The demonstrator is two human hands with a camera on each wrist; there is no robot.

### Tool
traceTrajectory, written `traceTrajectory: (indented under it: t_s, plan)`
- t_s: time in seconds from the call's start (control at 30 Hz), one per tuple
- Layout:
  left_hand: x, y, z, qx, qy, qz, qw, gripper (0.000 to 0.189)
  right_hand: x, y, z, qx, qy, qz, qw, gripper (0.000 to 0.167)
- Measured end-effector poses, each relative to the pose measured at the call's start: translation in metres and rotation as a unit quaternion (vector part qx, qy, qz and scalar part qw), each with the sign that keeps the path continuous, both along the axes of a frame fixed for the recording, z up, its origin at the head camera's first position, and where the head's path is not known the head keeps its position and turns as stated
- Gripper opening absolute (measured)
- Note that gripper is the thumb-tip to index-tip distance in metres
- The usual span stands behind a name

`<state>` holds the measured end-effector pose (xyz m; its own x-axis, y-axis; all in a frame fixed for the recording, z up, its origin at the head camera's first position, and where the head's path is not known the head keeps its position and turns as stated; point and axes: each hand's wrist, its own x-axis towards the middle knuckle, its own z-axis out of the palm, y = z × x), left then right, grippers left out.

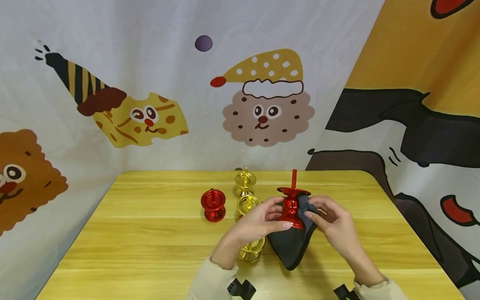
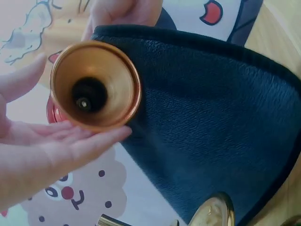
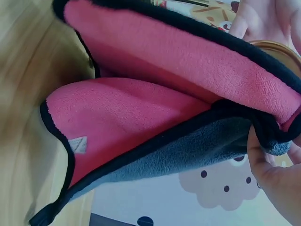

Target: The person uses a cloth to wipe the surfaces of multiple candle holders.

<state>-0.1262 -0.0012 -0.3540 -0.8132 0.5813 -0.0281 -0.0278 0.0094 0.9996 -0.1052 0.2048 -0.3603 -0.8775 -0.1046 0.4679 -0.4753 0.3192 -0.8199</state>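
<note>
My left hand (image 1: 258, 220) grips a shiny red candle holder (image 1: 291, 205) round its stem and base, above the table. A wide dish and a thin upright rod top the holder. In the left wrist view the hollow golden underside of its base (image 2: 118, 75) faces the camera, thumb and fingers around the rim. My right hand (image 1: 335, 225) pinches a dark cloth (image 1: 288, 246) bunched against the holder's right side. The rest of the cloth hangs below in a pointed flap. Its pink fleecy inside (image 3: 127, 108) and small white label show in the right wrist view.
Another red candle holder (image 1: 213, 208) stands on the wooden table (image 1: 150, 241), left of my hands. Several gold candle holders (image 1: 245, 181) stand in a row toward me, partly covered by my left hand. A cartoon-printed curtain (image 1: 168, 62) hangs behind the table.
</note>
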Motion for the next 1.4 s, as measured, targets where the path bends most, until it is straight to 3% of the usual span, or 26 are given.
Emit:
traceTrajectory:
  t_s: [0.13, 0.27, 0.37, 0.43, 0.5, 0.53, 0.63, 0.7, 0.77, 0.83, 0.9, 0.97, 1.1, 1.17, 1.23, 1.33, 1.4]
  plan:
    - [0.001, 0.006, -0.004, -0.086, 0.039, 0.043, 0.9946, 0.071, 0.0, -0.004, -0.002, 0.004, 0.003, 0.009, 0.9999, 0.029]
    - [0.003, 0.011, -0.005, -0.159, 0.096, 0.079, 0.9794, 0.076, 0.003, -0.011, -0.001, 0.041, 0.027, -0.014, 0.9987, 0.03]
    - [0.004, 0.014, -0.004, -0.195, 0.124, 0.094, 0.9684, 0.076, 0.005, -0.016, 0.0, 0.115, 0.076, -0.058, 0.9887, 0.033]
    - [0.004, 0.014, -0.002, -0.203, 0.13, 0.096, 0.9657, 0.075, 0.007, -0.018, 0.001, 0.149, 0.104, -0.08, 0.9801, 0.034]
    - [0.004, 0.013, -0.002, -0.196, 0.122, 0.093, 0.9685, 0.074, 0.008, -0.018, 0.001, 0.154, 0.116, -0.083, 0.9779, 0.035]
    - [0.003, 0.012, -0.002, -0.182, 0.113, 0.09, 0.9727, 0.074, 0.007, -0.017, 0.001, 0.139, 0.109, -0.072, 0.9816, 0.035]
    - [0.001, 0.008, -0.004, -0.106, 0.063, 0.074, 0.9897, 0.07, 0.005, -0.011, 0.0, 0.062, 0.069, -0.02, 0.9955, 0.034]
    - [-0.001, 0.005, -0.004, -0.038, 0.02, 0.054, 0.9976, 0.067, 0.002, -0.004, -0.002, 0.005, 0.034, 0.016, 0.9993, 0.031]
    - [-0.002, 0.002, -0.004, 0.017, -0.016, 0.037, 0.9991, 0.063, -0.001, 0.001, -0.004, -0.033, 0.007, 0.039, 0.9987, 0.028]
    - [-0.001, 0.001, -0.003, 0.043, -0.033, 0.029, 0.9981, 0.06, -0.002, 0.003, -0.005, -0.045, -0.008, 0.041, 0.9981, 0.027]
    - [0.0, 0.002, -0.002, 0.032, -0.02, 0.037, 0.9986, 0.059, -0.001, 0.002, -0.004, -0.035, -0.01, 0.028, 0.9989, 0.028]
    - [0.002, 0.005, -0.002, -0.011, 0.016, 0.058, 0.9981, 0.06, 0.0, -0.003, -0.002, -0.008, 0.005, 0.007, 0.9999, 0.03]
    - [0.007, 0.012, -0.004, -0.124, 0.096, 0.101, 0.9824, 0.064, 0.004, -0.013, 0.001, 0.073, 0.058, -0.036, 0.995, 0.032]
    - [0.008, 0.013, -0.004, -0.144, 0.105, 0.105, 0.9784, 0.065, 0.006, -0.016, 0.001, 0.093, 0.074, -0.045, 0.9919, 0.032]
    - [0.008, 0.012, -0.004, -0.124, 0.087, 0.098, 0.9836, 0.063, 0.007, -0.015, 0.001, 0.085, 0.077, -0.039, 0.9927, 0.033]
    - [0.006, 0.007, -0.003, -0.052, 0.034, 0.077, 0.9951, 0.06, 0.007, -0.01, 0.0, 0.035, 0.05, -0.011, 0.9981, 0.033]
    - [0.005, 0.005, -0.002, -0.011, 0.002, 0.063, 0.998, 0.059, 0.006, -0.006, -0.001, 0.019, 0.03, -0.002, 0.9994, 0.032]
